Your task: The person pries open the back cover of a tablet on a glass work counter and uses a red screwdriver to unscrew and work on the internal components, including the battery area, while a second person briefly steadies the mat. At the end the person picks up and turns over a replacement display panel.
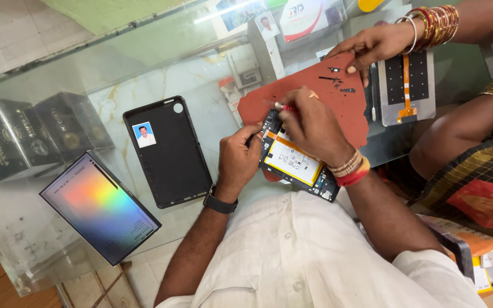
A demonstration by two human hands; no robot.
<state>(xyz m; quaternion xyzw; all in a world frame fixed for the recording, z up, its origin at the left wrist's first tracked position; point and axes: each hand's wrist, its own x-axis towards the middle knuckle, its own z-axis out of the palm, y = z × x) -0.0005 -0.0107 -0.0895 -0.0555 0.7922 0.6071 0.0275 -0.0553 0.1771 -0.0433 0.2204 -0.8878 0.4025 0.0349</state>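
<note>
An opened tablet (pixel 295 162), its back cover off and a yellow-white battery showing, lies on the glass worktop (pixel 58 74) with its upper end resting on a red-brown mat (pixel 309 108). The left hand (pixel 239 159) clasps the tablet's left edge, fingers curled around the frame in a firm grip. The right hand (pixel 312 125) sits over the tablet's upper end, its grip clenched on a small red-handled tool (pixel 286 106) whose tip points to the left, above the tablet's top corner; the exact point of contact is hidden by the fingers.

To the left of the tablet, a black back cover (pixel 169 154) lies flat on the worktop, a small photo stuck on it. Further left of the tablet lies a glass screen panel (pixel 98 208) with a rainbow sheen, and beyond that stand two dark boxes (pixel 29 134).

Above the tablet, small dark screws and parts (pixel 338 80) are scattered on the mat. Another person's hand (pixel 375 45), wearing bangles, touches the mat's upper right edge. To the right of that hand, well above and right of the tablet, lies a grey panel (pixel 407 85) with an orange flex cable.
</note>
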